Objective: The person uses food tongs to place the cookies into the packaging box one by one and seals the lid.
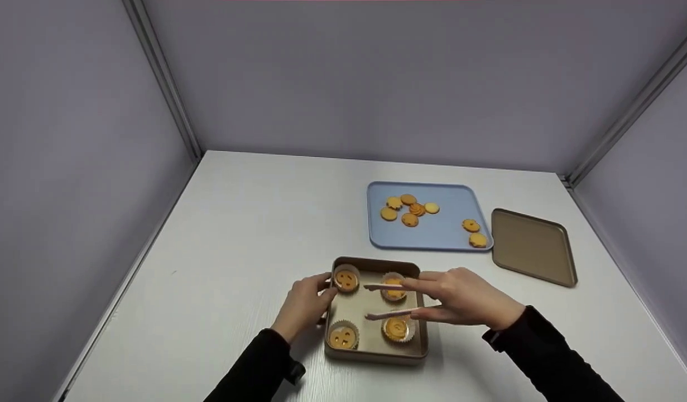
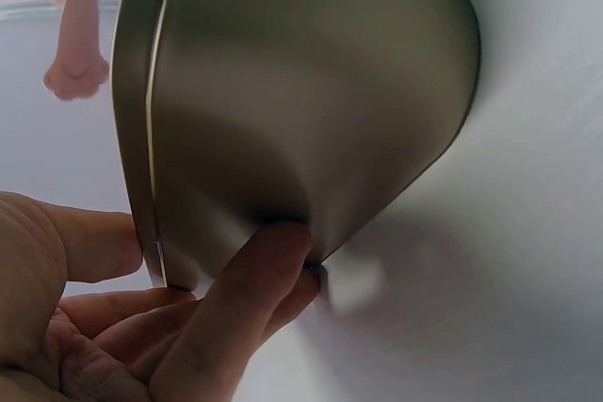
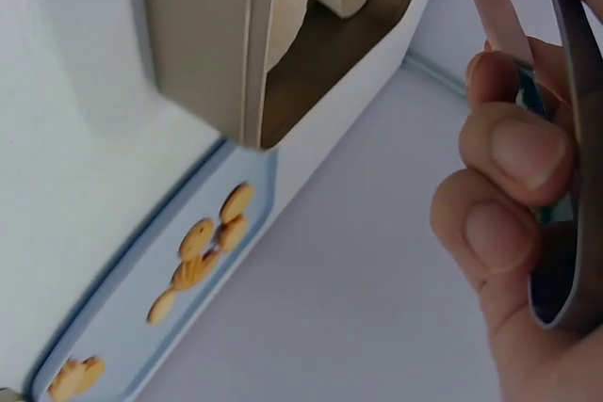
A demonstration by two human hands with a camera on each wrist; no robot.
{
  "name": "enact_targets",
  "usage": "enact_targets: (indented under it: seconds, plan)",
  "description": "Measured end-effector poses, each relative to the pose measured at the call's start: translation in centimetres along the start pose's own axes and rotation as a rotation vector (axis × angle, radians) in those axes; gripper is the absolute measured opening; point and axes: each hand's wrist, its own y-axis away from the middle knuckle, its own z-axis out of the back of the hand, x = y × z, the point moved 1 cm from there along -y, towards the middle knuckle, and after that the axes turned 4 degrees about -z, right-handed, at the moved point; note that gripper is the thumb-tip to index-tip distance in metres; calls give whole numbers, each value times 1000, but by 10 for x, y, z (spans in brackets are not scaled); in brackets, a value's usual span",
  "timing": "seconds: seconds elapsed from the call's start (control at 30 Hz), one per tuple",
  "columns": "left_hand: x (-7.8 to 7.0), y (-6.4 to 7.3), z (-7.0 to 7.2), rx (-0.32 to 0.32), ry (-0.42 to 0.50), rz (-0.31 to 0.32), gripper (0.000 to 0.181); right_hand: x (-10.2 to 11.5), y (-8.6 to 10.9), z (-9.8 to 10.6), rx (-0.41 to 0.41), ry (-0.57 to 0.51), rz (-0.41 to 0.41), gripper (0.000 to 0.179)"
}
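A bronze-coloured metal box (image 1: 371,360) sits near the front of the table. Paper cups holding cookies stand in its corners, among them a smiley cookie (image 1: 347,281) at the far left and a swirled cookie (image 1: 397,329) at the near right. My left hand (image 1: 305,304) grips the box's left wall, thumb at the rim; the left wrist view shows fingers (image 2: 240,298) against its side. In my right hand (image 1: 460,296) is a pair of tongs (image 1: 392,314) with pale pink tips, held over the box's right half. The tips stand apart with nothing between them.
Behind the box lies a blue tray (image 1: 443,192) with several cookies (image 1: 410,220) grouped on its left and two cookies (image 1: 477,240) at its right front corner. A flat bronze lid (image 1: 533,245) lies right of the tray. Grey partition walls (image 1: 343,84) surround the white table (image 1: 237,234).
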Motion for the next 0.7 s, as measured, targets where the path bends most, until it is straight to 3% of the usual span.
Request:
enact_targets:
  seconds: [0.23,0.5,0.7]
  plan:
    - [1,0,0,-16,-40,-23,42,-17,17,3,-87,2,-94,47]
    - [1,-1,0,-14,-47,2,42,-31,33,-3,-105,54,-370,50]
    - [0,0,0,-8,-50,6,42,-38,43,-8,-166,46,-538,51]
